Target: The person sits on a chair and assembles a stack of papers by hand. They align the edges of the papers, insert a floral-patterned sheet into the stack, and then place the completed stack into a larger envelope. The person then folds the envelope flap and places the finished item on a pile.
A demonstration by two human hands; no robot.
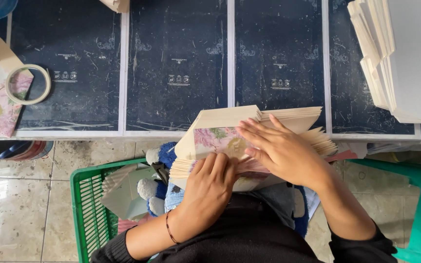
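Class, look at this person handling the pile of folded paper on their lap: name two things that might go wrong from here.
1. The paper stack is fanned and rests only on the lap under the left hand and right hand; sheets may slide onto the floor.
2. The white stack overhangs the table edge and might tip if bumped.

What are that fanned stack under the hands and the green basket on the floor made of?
The fanned stack looks like thin matte card or paper: cream sheet edges, one face printed with pink flowers. The green basket looks like moulded plastic, with a slightly glossy, slotted lattice wall.
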